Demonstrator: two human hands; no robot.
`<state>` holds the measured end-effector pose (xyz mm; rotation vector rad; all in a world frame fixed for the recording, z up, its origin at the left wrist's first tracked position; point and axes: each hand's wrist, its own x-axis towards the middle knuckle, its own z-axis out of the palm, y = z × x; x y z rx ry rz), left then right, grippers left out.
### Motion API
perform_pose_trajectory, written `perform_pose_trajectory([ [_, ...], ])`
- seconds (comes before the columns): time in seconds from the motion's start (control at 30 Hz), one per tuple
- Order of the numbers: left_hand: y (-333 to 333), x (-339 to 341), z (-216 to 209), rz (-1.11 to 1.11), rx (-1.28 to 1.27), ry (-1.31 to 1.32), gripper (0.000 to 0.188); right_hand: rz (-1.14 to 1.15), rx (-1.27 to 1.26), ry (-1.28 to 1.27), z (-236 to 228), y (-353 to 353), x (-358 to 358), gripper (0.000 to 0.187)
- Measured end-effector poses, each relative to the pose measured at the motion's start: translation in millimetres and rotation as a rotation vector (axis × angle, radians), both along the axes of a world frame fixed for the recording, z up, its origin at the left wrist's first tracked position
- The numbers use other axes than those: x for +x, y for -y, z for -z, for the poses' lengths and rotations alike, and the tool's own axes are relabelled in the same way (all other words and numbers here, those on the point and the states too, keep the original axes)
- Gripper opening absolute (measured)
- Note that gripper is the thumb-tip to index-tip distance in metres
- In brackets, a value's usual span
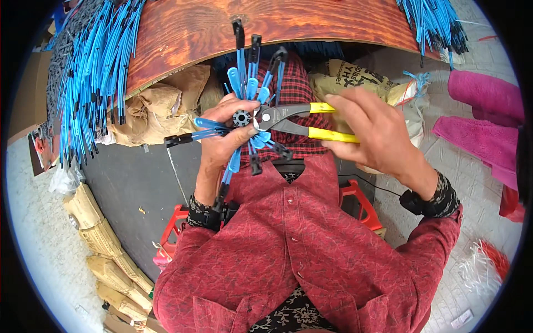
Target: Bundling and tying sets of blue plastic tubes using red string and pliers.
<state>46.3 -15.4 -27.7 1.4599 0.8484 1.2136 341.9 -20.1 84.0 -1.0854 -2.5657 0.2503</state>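
My left hand (217, 145) is closed round the middle of a blue rod assembly (235, 83), whose arms fan out and end in black tips. A round black hub (241, 117) with holes sits between its thumb and fingers. My right hand (384, 136) grips pliers (286, 114) by their yellow handles. The handles stand apart, and the plier jaws are at the assembly beside the hub, next to my left thumb. Whether the jaws bite on a part cannot be made out.
A reddish wooden tabletop (189, 25) curves across the far side. Bundles of blue black-tipped rods (100, 72) hang at its left, more (433, 28) at its right. Brown sacks (166, 100) lie beneath. Pink towels (480, 127) are at right, and a red stool (361, 202) is under me.
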Motion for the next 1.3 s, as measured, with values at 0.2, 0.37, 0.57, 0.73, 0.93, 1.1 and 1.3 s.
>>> perform_pose_trajectory([
  [0.2,0.2,3.5,0.3,0.088,0.055,-0.029,0.049,0.026,-1.916,-0.308,23.6,-25.8,19.4,0.072],
  [0.37,-1.2,-3.1,8.0,0.078,0.040,0.037,0.049,0.035,-1.766,-0.300,18.0,-24.6,13.4,0.056],
  [0.57,-1.7,-6.3,9.8,0.011,-0.011,0.119,0.050,0.050,-0.270,-0.055,3.6,5.1,1.2,0.066],
  [0.73,5.3,-6.1,8.2,0.005,-0.057,0.077,0.056,0.023,-0.505,-0.018,2.3,-10.2,15.9,0.059],
  [0.93,-1.9,-3.7,0.7,0.087,0.025,0.050,0.050,-0.214,-2.191,-0.337,45.5,-26.5,25.1,0.079],
  [1.1,1.8,-8.4,12.9,0.020,0.027,0.019,0.046,0.064,-1.720,-0.348,33.4,-16.1,15.3,0.046],
  [1.3,1.7,-5.9,8.4,0.020,0.040,-0.001,0.044,0.052,-0.721,-0.038,1.9,2.6,0.7,0.068],
])
